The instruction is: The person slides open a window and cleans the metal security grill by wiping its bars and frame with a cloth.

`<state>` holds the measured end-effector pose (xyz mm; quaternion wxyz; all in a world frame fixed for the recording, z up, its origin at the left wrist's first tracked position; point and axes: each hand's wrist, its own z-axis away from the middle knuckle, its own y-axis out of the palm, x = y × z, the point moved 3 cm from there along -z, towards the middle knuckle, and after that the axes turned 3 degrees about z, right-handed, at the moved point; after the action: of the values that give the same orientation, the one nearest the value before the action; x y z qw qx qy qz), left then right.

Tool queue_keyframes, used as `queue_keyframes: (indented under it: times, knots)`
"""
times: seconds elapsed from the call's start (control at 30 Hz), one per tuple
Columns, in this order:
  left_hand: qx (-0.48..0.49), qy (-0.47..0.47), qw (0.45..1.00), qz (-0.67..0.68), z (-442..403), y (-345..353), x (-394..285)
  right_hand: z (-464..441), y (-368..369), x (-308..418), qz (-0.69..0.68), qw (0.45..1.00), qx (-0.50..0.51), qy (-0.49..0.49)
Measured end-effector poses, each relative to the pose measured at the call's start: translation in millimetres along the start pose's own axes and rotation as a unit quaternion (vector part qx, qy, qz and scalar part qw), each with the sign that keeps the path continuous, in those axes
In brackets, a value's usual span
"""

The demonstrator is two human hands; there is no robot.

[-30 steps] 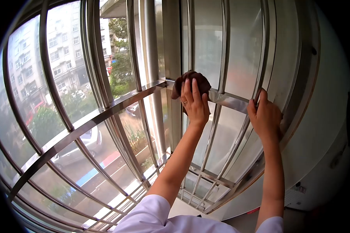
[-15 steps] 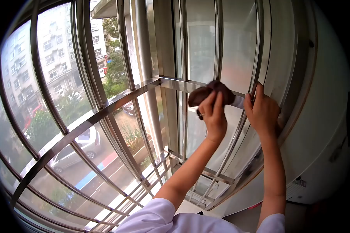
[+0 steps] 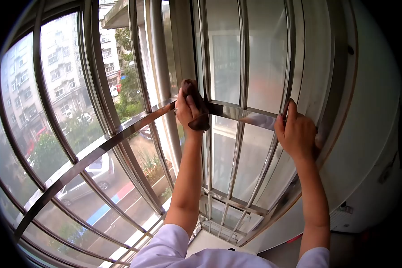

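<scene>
A dark brown cloth [image 3: 196, 107] is gripped in my left hand [image 3: 184, 110], pressed to the flat metal crossbar [image 3: 228, 110] at the corner of the window grille. Part of the cloth hangs over the side of the hand. Farther right, my right hand [image 3: 298, 132] has its fingers closed around an upright metal bar [image 3: 289, 67], close to where that bar meets the crossbar. Some of the right fingers are hidden behind the hand.
Upright bars [image 3: 243, 58] and a left crossbar [image 3: 102, 149] surround the hands on two sides. Behind the bars stands a glass pane [image 3: 223, 58]. Outside are a silver car [image 3: 94, 174], greenery and buildings. A pale curved surface [image 3: 366, 147] lies at right.
My left hand has slid the cloth leftward along the crossbar to the grille's corner. The right hand keeps hold of the same upright bar; the view has shifted slightly.
</scene>
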<state>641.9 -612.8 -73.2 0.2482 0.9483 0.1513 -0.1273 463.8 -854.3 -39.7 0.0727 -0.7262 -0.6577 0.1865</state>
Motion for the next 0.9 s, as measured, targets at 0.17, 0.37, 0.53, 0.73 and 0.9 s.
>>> queue_keyframes:
  times: [0.17,0.37,0.53,0.73,0.9]
  knots:
    - [0.391,-0.347,0.838,0.155,-50.0,14.4,13.4,0.1,-1.4,1.1,0.008,0.999,-0.034,-0.001]
    - [0.518,-0.472,0.701,0.136,-72.5,50.1,13.9,-0.6,0.7,1.7,0.021,0.999,-0.036,0.018]
    - [0.451,-0.468,0.757,0.069,-62.9,62.1,31.7,1.7,2.6,1.8,0.046,0.998,-0.032,0.024]
    - [0.314,-0.06,0.909,-0.266,-32.5,30.1,-24.8,1.5,0.1,0.6,0.015,1.0,-0.012,0.014]
    - [0.216,0.212,0.932,-0.199,7.0,-30.5,-21.6,2.6,-3.8,3.7,0.024,1.0,-0.001,0.018]
